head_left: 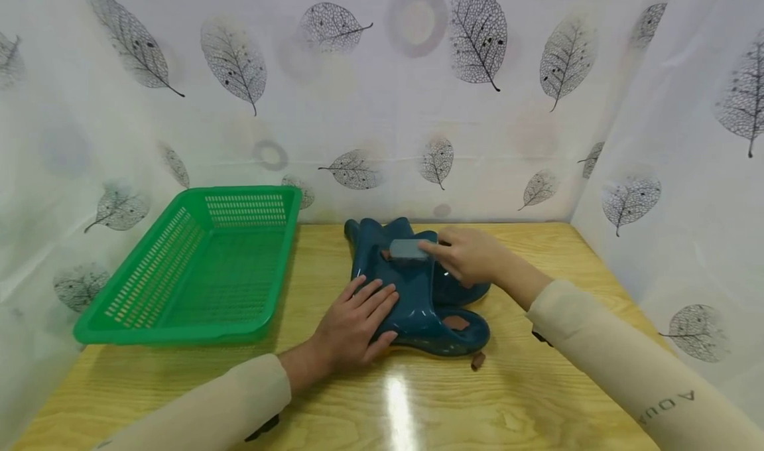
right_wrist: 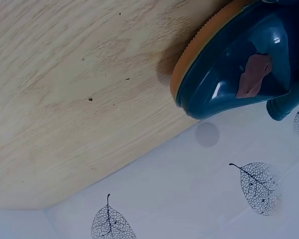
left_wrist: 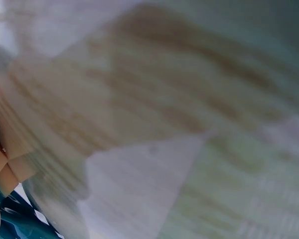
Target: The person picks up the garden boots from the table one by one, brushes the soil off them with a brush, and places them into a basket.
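Observation:
A pair of glossy dark-teal rubber boots (head_left: 412, 298) lies on the table, one overlapping the other. Brown clay-like smears mark them; in the right wrist view one such smear (right_wrist: 254, 74) sits on a boot (right_wrist: 214, 94) with an orange sole edge. My left hand (head_left: 361, 322) rests with spread fingers on the near boot. With its fingers, my right hand (head_left: 471, 255) holds a flat grey-blue rectangular block (head_left: 408, 249) against the upper part of that boot, beside a brown smear. In the left wrist view, a bit of teal boot (left_wrist: 20, 219) shows at the lower left corner.
To the left stands a green plastic basket (head_left: 277, 285) with slotted sides. A small brown lump (head_left: 477, 360) lies on the wooden table (head_left: 537, 398) in front of the boots. White leaf-printed sheeting (head_left: 382, 119) encloses the back and sides.

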A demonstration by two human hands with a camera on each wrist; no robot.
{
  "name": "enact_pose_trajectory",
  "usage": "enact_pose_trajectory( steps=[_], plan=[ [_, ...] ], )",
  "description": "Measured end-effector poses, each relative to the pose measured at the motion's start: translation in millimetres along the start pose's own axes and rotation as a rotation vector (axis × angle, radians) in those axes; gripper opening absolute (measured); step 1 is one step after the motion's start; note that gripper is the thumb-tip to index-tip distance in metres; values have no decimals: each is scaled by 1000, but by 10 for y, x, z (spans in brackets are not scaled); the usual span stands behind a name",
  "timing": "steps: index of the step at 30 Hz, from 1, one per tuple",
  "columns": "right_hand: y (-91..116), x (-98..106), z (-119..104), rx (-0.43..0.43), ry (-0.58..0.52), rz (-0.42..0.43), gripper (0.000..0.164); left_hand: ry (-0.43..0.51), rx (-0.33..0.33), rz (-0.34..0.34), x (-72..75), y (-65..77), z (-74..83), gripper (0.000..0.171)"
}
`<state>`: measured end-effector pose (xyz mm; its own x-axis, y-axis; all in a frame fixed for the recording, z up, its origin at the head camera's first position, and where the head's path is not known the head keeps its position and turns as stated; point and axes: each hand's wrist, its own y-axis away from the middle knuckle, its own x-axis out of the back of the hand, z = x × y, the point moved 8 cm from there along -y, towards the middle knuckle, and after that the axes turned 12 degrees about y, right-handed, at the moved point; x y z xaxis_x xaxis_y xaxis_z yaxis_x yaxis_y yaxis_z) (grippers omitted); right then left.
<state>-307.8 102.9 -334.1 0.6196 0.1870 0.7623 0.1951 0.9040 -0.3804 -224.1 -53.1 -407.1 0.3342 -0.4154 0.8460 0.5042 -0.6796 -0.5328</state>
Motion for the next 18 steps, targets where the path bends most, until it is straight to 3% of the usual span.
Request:
enact_pose_trajectory(
  steps=[3, 5, 7, 10, 18],
  plan=[
    [11, 48, 18, -12, -5, 92, 46, -1, 7, -6, -14, 7, -7, 64],
    [-15, 47, 8, -23, -22, 116, 33, -11, 1, -6, -17, 10, -7, 65],
    [-53, 13, -14, -32, -28, 96, 33, -14, -2, 0, -18, 14, -9, 65],
    [-101, -53, -59, -30, -17, 27, 45, -17, -7, 8, -14, 18, -7, 64],
    [-33, -100, -10, -78, -12, -80, 40, -20, -4, 5, -23, 18, -14, 64]
  ],
)
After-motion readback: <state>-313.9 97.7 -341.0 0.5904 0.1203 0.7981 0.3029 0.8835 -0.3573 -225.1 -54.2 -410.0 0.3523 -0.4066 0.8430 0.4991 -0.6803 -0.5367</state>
